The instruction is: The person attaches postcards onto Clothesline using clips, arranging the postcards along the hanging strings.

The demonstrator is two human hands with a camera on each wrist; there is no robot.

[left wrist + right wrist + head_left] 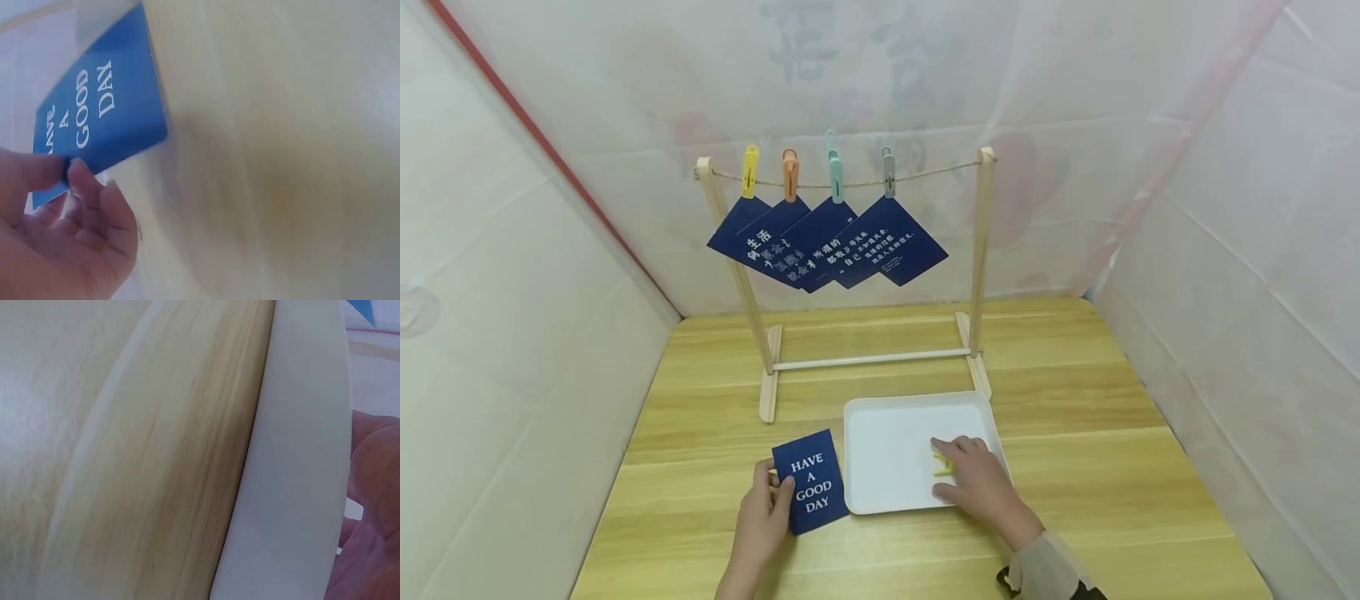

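My left hand (pixel 763 521) pinches a dark blue card (pixel 811 483) by its left edge, thumb on the printed face that reads "HAVE A GOOD DAY". The left wrist view shows the same card (pixel 128 75) tilted, its lower corner near the table. Over the right part of a white tray (pixel 880 458) is my right hand (pixel 981 483), thumb and index finger spread apart. Between them a small yellow clothespin (pixel 943 464) lies partly hidden by the hand. Only the tray's outer wall (pixel 300 450) and part of the right hand (pixel 378 487) appear in the right wrist view.
Behind the tray stands a wooden rack (pixel 981 250) with a twine line (pixel 917 176). Several blue cards (pixel 902 242) hang overlapping from clothespins: yellow (pixel 750 171), orange (pixel 790 175), teal (pixel 837 179) and grey (pixel 889 172). A white crossbar (pixel 872 360) joins the rack's feet. Pale sheets (pixel 1225 208) enclose the table.
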